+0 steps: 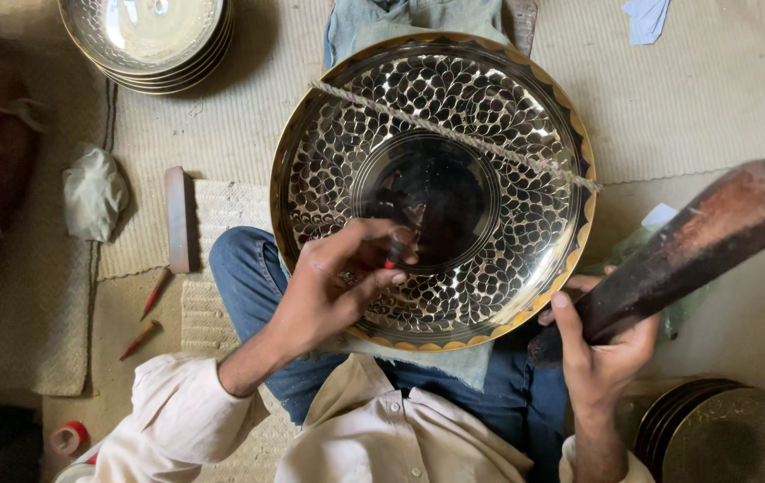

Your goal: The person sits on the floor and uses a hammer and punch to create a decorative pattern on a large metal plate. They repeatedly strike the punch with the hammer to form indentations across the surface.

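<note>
A view straight down onto a person sitting cross-legged on a woven floor mat [722, 89], in blue jeans and a cream shirt. A large round brass plate [433, 190] rests tilted across the lap, its rim nearest the body lying over the knees. The plate is shiny, with a scale-like pattern punched around a plain dark centre. A rough cord [454, 136] stretches across its upper half, running from upper left to lower right.

The left hand [338, 282] is closed around a small punch tool [405, 237], pinched between thumb and fingers. The tool's tip touches the plate at the lower left edge of the plain centre. The right hand [602, 344] is wrapped tightly around the handle of a wooden mallet [696, 246]. The mallet's long axis slants from that hand at lower right up towards the right edge of the view. Its head is off the plate, well to the right of the punch. The punch therefore lies to the left of the mallet, across the lower part of the plate, with nothing between them.

On the floor to the left are a flat stone bar [177, 219], two red-tipped tools [148, 313] and a crumpled cloth [93, 192]. A stack of finished plates [150, 45] sits at upper left. Another stack of plates [722, 434] sits at lower right, just beside the right forearm.
</note>
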